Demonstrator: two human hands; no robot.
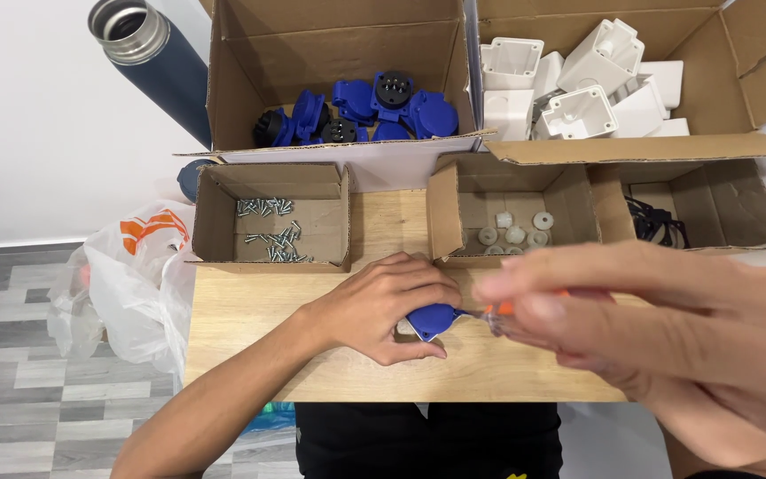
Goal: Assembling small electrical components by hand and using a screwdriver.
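A small blue part (432, 319) is being pinned to the board (250, 310) by the curled left hand (383, 306). At its 3 o'clock, a screwdriver (494, 310) is being pinched by the blurred right hand (667, 328). The part is probably light, hard and slippery, best gripped at its sides.

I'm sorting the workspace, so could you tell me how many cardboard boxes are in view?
5: two large ones at the back, with blue parts and white housings; three small in front, with screws, white rings, black parts.
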